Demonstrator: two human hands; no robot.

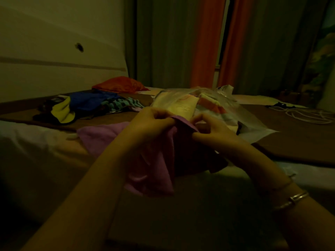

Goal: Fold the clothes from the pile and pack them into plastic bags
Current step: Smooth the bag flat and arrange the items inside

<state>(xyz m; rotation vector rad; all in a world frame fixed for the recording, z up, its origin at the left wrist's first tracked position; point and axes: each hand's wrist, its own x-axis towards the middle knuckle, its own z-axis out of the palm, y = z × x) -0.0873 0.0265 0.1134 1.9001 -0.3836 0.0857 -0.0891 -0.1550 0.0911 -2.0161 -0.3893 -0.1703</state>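
Your left hand (152, 122) and right hand (212, 131) both pinch the upper edge of a soft lilac-pink cloth garment (145, 158), fingers curled tight on the fabric with the two grips close together. The garment hangs from your hands and spreads left onto the dark brown bed cover (299, 142), right in front of you.

Just beyond your hands lies a clear, crinkled plastic bag (244, 113), its mouth facing you. Inside it you can see folded clothes: a pale yellow piece (179, 107) at the left and an orange-and-yellow striped piece (212, 104) beside it. In this dim light the paler items deeper in the bag are hard to tell apart.

To your far left sits the loose pile of unfolded clothes (87, 105), with blue, yellow-green and teal striped pieces. A red cushion (119, 85) lies behind it. A coiled white cord (308, 115) rests on the cover at your right.
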